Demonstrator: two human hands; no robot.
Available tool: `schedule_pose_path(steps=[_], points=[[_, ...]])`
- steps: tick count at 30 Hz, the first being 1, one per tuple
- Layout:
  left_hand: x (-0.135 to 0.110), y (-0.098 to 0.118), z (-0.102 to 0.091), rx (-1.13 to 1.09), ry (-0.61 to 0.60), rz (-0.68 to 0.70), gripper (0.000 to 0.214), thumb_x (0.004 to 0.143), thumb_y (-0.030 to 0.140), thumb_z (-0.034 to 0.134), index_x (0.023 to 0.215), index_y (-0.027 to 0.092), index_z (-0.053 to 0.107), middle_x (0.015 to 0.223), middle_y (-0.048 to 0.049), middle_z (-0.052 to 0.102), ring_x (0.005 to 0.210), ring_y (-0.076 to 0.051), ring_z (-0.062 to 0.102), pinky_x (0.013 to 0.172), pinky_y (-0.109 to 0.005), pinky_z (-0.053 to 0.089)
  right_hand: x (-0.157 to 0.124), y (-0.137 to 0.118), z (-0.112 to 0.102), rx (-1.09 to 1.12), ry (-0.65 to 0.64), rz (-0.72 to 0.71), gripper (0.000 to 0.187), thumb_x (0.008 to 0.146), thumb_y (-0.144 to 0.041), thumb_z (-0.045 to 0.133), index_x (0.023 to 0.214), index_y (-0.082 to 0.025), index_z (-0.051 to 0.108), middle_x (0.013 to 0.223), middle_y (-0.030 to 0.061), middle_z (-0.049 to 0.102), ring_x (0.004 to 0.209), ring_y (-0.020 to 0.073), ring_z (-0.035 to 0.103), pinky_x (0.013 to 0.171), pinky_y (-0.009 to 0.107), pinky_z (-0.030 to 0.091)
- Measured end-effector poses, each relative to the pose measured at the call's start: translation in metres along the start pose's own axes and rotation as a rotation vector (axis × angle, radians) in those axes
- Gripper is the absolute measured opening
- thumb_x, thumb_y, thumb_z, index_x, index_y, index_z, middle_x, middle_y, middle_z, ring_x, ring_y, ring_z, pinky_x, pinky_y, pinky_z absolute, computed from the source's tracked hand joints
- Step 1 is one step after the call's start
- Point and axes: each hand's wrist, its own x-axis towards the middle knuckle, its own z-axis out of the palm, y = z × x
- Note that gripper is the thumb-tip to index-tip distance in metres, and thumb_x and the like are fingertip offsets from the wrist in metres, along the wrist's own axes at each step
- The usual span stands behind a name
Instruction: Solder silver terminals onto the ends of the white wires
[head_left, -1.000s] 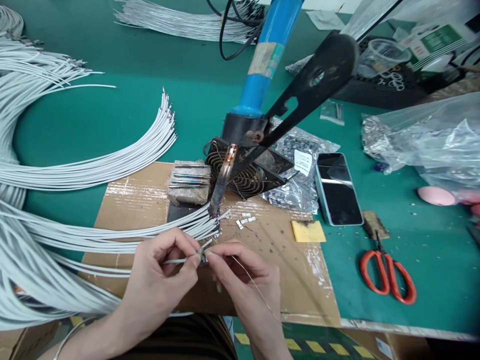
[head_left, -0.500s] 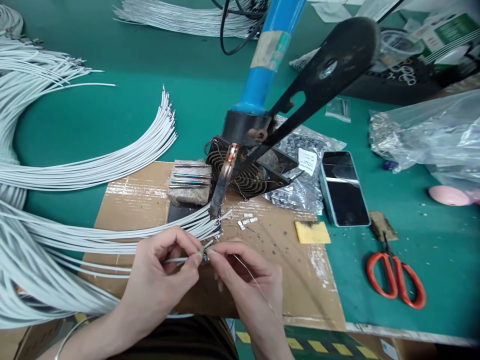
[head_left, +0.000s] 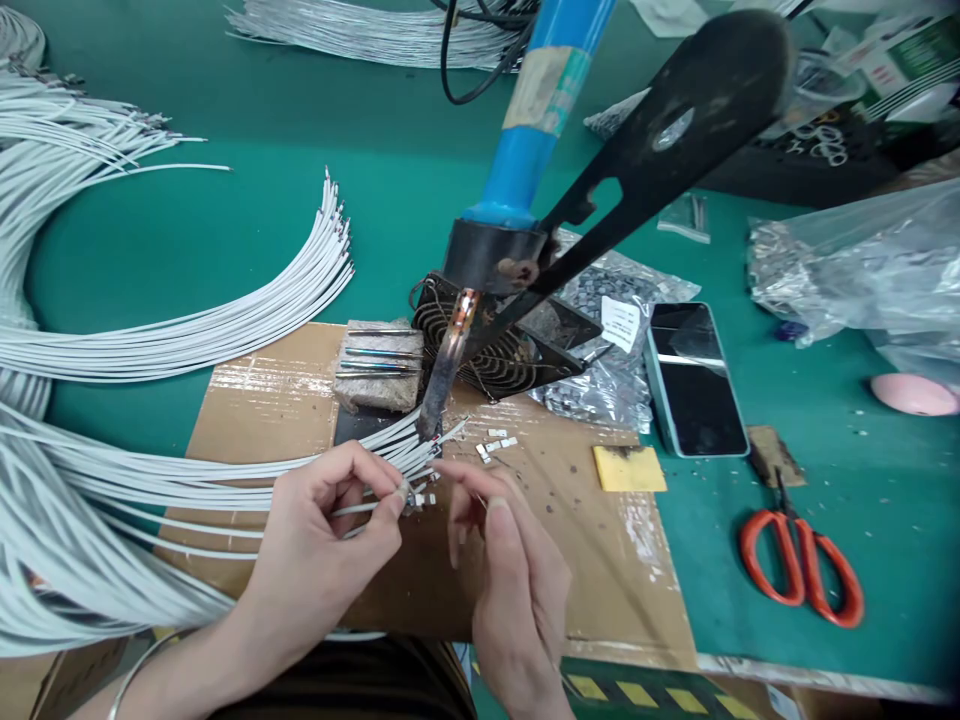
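My left hand [head_left: 326,545] pinches a white cable [head_left: 357,509] near its end, between thumb and forefinger. Small white and metallic pieces [head_left: 424,499] show just past those fingertips; whether they are joined to the cable I cannot tell. To the right, my right hand [head_left: 517,575] is apart from the cable, thumb and forefinger separated, with nothing visible between them. Above both hands a blue soldering iron [head_left: 517,175] is fixed in a black bracket [head_left: 675,120], its dark tip pointing down at the ends of several white cables [head_left: 247,470].
Small white chips [head_left: 493,446] lie on the cardboard [head_left: 585,580], near a yellow sponge [head_left: 628,468]. A grey block with metal rods [head_left: 380,365] stands beside a black fan [head_left: 499,350]. Rightward are a phone [head_left: 697,380] and red-handled scissors [head_left: 802,565]. Cable bundles [head_left: 187,335] fill the left.
My right hand has drawn away from my left fingertips, down and to the right, and its fingers have parted. The thin wire that ran along it no longer shows. My left hand keeps its pinch.
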Motion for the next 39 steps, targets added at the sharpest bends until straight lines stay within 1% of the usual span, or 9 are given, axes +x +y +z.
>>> schedule_pose_path(steps=[4,7,9,11,17,22,25,32,39], points=[[0.004,-0.003,0.0,-0.006,-0.017,0.054,0.012,0.074,0.014,0.072,0.066,0.018,0.064,0.074,0.0013,0.068,0.06,-0.01,0.052,0.053,-0.019,0.037,-0.005,-0.004,-0.001,-0.058,0.037,0.035,0.026,0.109,-0.03,0.044,0.13,-0.028,0.059,0.073,-0.0038,0.065,0.06,0.0136,0.055,0.059,0.025,0.045],[0.006,-0.002,0.001,-0.002,0.007,0.055,0.013,0.075,0.014,0.072,0.066,0.019,0.063,0.073,0.0014,0.068,0.062,-0.01,0.053,0.055,-0.02,0.037,-0.004,-0.008,-0.004,-0.177,0.059,-0.027,0.015,0.105,-0.027,0.047,0.108,-0.026,0.062,0.073,-0.0035,0.063,0.062,0.0145,0.055,0.062,0.027,0.045],[0.006,-0.001,0.002,0.004,0.03,0.044,0.014,0.074,0.014,0.072,0.066,0.019,0.062,0.075,0.0012,0.068,0.063,-0.011,0.053,0.054,-0.021,0.036,-0.002,-0.009,-0.008,-0.223,0.045,-0.065,0.019,0.103,-0.027,0.05,0.086,-0.024,0.059,0.07,-0.0032,0.057,0.059,0.0138,0.05,0.058,0.027,0.042],[0.006,0.001,0.004,0.003,0.04,0.044,0.013,0.073,0.014,0.072,0.066,0.019,0.062,0.076,0.0009,0.068,0.064,-0.011,0.054,0.053,-0.022,0.034,0.001,-0.009,-0.011,-0.223,0.021,-0.099,0.023,0.102,-0.025,0.052,0.079,-0.024,0.056,0.071,-0.0023,0.054,0.062,0.0143,0.051,0.059,0.027,0.042],[0.007,0.004,0.007,-0.001,0.072,0.039,0.012,0.071,0.016,0.073,0.066,0.019,0.063,0.076,0.0009,0.068,0.059,-0.01,0.05,0.053,-0.022,0.034,0.006,-0.007,-0.015,-0.28,0.0,-0.193,0.013,0.097,-0.019,0.064,0.086,-0.025,0.062,0.083,0.0014,0.067,0.081,0.0187,0.066,0.069,0.028,0.052],[0.011,0.0,0.008,0.008,0.071,0.083,0.012,0.072,0.015,0.074,0.066,0.019,0.064,0.077,-0.0004,0.07,0.059,-0.011,0.051,0.052,-0.021,0.035,0.003,-0.01,-0.012,-0.226,0.146,-0.138,0.018,0.098,-0.021,0.063,0.082,-0.028,0.058,0.103,0.0088,0.074,0.1,0.0254,0.071,0.085,0.038,0.056],[0.013,-0.004,0.007,0.002,0.049,0.116,0.013,0.075,0.015,0.074,0.067,0.018,0.064,0.077,-0.0002,0.071,0.058,-0.01,0.052,0.051,-0.02,0.037,0.002,-0.012,-0.008,-0.123,0.096,-0.094,0.018,0.1,-0.022,0.061,0.084,-0.029,0.058,0.117,0.0106,0.076,0.108,0.0268,0.073,0.095,0.044,0.058],[0.014,-0.004,0.008,-0.004,0.063,0.153,0.013,0.077,0.013,0.074,0.07,0.019,0.065,0.079,0.0004,0.072,0.064,-0.011,0.062,0.056,-0.018,0.046,0.003,-0.012,-0.001,-0.095,0.066,-0.099,0.018,0.095,-0.018,0.066,0.082,-0.026,0.058,0.112,0.0076,0.082,0.104,0.0226,0.078,0.089,0.034,0.062],[0.015,0.002,0.01,0.0,0.086,0.173,0.012,0.075,0.013,0.073,0.068,0.02,0.066,0.078,-0.0011,0.073,0.067,-0.014,0.067,0.058,-0.019,0.052,0.008,-0.013,0.001,-0.104,0.08,-0.108,0.018,0.095,-0.021,0.07,0.08,-0.025,0.06,0.106,0.0101,0.082,0.098,0.0232,0.078,0.086,0.036,0.062]])
